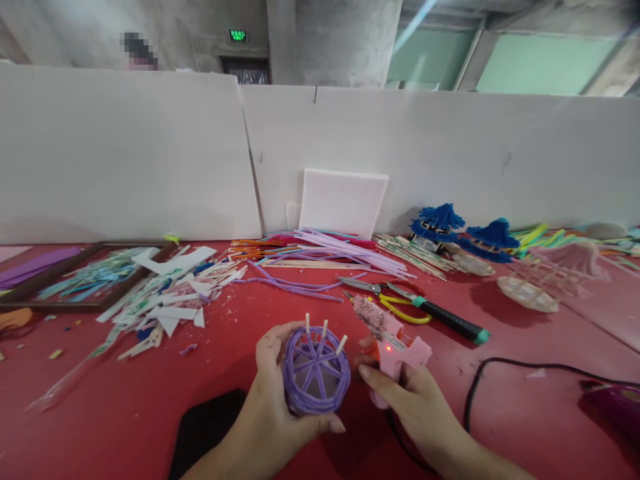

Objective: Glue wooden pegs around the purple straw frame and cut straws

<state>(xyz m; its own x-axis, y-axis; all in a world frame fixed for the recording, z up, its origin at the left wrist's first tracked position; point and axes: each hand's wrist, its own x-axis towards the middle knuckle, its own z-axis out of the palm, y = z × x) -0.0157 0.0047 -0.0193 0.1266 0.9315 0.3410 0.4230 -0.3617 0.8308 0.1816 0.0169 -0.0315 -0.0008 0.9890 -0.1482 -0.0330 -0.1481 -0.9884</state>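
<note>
Where the red counter [125,433] begins at the left, a brown rectangular wooden frame [45,309] lies around light-blue strips; next comes a loose heap of white paper scraps and pale sticks [173,313], then, nearer, a flat black rectangular object [205,430]; the left hand [273,393], half curled, grips a round purple openwork basket of fuzzy stems [317,363] by its side, thumb at its lower edge, the spoked face turned toward the camera and three pale wooden sticks [325,328] jutting above; behind lies a bundle of lilac stems [345,252]; just right of the basket, apart from it, the right hand [407,393] is closed around the handle of a pink glue gun [390,365], its red light lit, nozzle tilted up-left; beyond are yellow-handled scissors [407,317], two deep-blue roof-shaped models [440,219] and a black cable [500,361].
</note>
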